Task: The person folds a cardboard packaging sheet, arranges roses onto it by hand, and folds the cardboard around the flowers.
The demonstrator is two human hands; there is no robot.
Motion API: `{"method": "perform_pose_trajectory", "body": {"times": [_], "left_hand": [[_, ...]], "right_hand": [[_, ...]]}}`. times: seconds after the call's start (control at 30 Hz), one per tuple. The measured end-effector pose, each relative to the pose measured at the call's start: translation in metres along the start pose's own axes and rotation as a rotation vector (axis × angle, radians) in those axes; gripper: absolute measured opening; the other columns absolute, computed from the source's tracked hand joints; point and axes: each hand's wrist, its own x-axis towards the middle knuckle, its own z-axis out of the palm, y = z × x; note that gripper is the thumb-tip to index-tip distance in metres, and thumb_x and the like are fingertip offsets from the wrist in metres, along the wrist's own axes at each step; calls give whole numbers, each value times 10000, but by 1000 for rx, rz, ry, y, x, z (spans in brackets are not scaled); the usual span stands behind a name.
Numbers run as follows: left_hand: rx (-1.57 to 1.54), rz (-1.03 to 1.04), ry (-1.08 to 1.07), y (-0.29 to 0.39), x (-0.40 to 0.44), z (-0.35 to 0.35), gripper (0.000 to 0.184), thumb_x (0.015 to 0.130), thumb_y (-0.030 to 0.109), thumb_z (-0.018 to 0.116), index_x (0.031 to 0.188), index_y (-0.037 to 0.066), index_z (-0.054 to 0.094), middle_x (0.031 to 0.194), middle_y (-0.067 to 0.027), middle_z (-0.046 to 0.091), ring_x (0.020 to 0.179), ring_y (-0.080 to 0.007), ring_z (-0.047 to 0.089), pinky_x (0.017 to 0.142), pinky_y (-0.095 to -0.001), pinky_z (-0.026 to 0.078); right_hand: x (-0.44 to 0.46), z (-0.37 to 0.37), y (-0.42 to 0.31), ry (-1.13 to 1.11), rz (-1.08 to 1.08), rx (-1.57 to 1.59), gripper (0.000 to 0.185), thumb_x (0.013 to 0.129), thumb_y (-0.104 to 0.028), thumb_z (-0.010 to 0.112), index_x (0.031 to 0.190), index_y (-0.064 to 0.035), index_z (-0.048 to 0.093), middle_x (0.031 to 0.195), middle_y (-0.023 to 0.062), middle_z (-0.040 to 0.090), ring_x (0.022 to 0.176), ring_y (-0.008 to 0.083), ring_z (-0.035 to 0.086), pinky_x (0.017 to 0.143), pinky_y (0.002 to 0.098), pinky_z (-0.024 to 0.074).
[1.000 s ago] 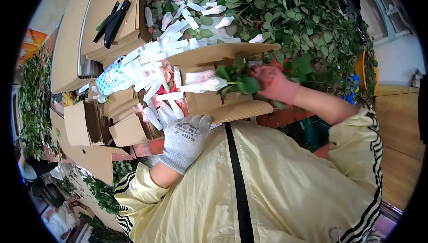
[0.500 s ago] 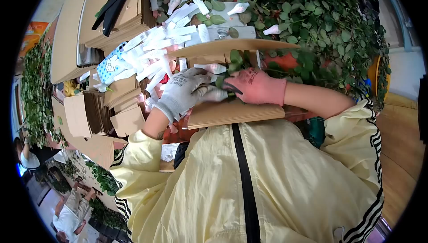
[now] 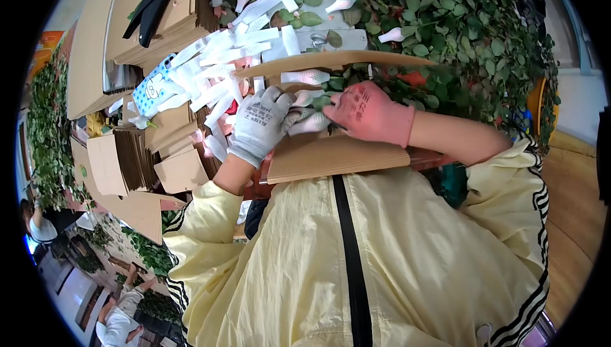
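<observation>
My left hand, in a grey-white glove, has its fingertips on the net-sleeved flower buds over the opened cardboard wrap. Its fingers are curled at the buds. My right hand, in a pink glove, is closed round the leafy stems just behind these buds; its fingertips are partly hidden. Another sleeved bud lies just above, inside the wrap. The upper flap of the cardboard stands up behind both hands.
White net sleeves are heaped left of the wrap, beside a blue dotted phone. Cardboard stacks carry a black stapler. Leafy stems fill the upper right. A person is at lower left.
My right hand came in from the right with the sleeved flowers and now rests over the cardboard. My left hand rose from the cardboard's lower left edge to the buds.
</observation>
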Motion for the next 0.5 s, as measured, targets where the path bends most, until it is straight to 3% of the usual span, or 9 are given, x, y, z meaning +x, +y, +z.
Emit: {"method": "perform_pose_trajectory", "body": {"times": [0.07, 0.13, 0.17, 0.2, 0.27, 0.33, 0.4, 0.5], "left_hand": [[27, 38, 97, -1, 1, 4, 277, 780, 351, 628, 897, 102, 603, 860, -109, 557, 802, -302, 572, 670, -410, 453], [-8, -29, 64, -3, 3, 7, 277, 792, 363, 615, 892, 106, 615, 847, -116, 563, 769, -308, 581, 650, -419, 456], [-27, -63, 14, -2, 1, 8, 265, 806, 348, 605, 921, 110, 627, 836, -116, 569, 734, -315, 585, 631, -423, 459], [-27, -64, 16, -1, -1, 7, 265, 806, 348, 605, 921, 110, 627, 836, -116, 569, 734, -315, 585, 631, -423, 459], [-84, -137, -177, 4, -5, -2, 276, 838, 339, 550, 953, 100, 627, 911, -104, 597, 789, -308, 600, 706, -407, 474], [-152, -130, -171, -4, -15, 2, 290, 812, 338, 582, 964, 94, 621, 925, -98, 595, 789, -308, 600, 698, -409, 480], [-294, 6, -88, -8, -22, 2, 317, 773, 349, 624, 962, 96, 617, 928, -90, 590, 802, -300, 601, 695, -411, 482], [-212, -68, -205, 1, -22, -18, 344, 741, 359, 653, 961, 97, 617, 943, -81, 592, 849, -277, 602, 709, -392, 481]], "right_hand": [[1, 15, -7, -36, -59, 9, 329, 733, -318, 618, 930, -70, 530, 813, 95, 567, 715, 263, 599, 612, 376, 470], [3, 24, -11, 165, -100, 42, 245, 755, -277, 593, 838, -48, 565, 796, 133, 609, 784, 286, 624, 644, 419, 483], [14, 25, -9, 15, -3, 122, 266, 769, -299, 587, 851, -47, 564, 823, 142, 613, 809, 282, 620, 654, 408, 485], [17, 26, -10, 15, -4, 121, 266, 769, -299, 587, 851, -47, 564, 823, 142, 613, 809, 282, 620, 654, 408, 485], [22, 30, -14, -29, 69, 120, 299, 771, -322, 592, 866, -40, 563, 847, 151, 615, 823, 285, 618, 672, 404, 489], [16, 29, -17, -1, 37, 129, 290, 769, -311, 593, 860, -37, 566, 841, 153, 618, 816, 286, 619, 678, 402, 491], [14, 30, -16, 26, 8, 133, 281, 767, -300, 594, 855, -34, 569, 835, 155, 620, 808, 287, 620, 683, 400, 493], [18, 32, -7, -82, -11, 236, 318, 749, -306, 616, 907, -48, 519, 825, 147, 599, 823, 305, 605, 715, 410, 479]]}}
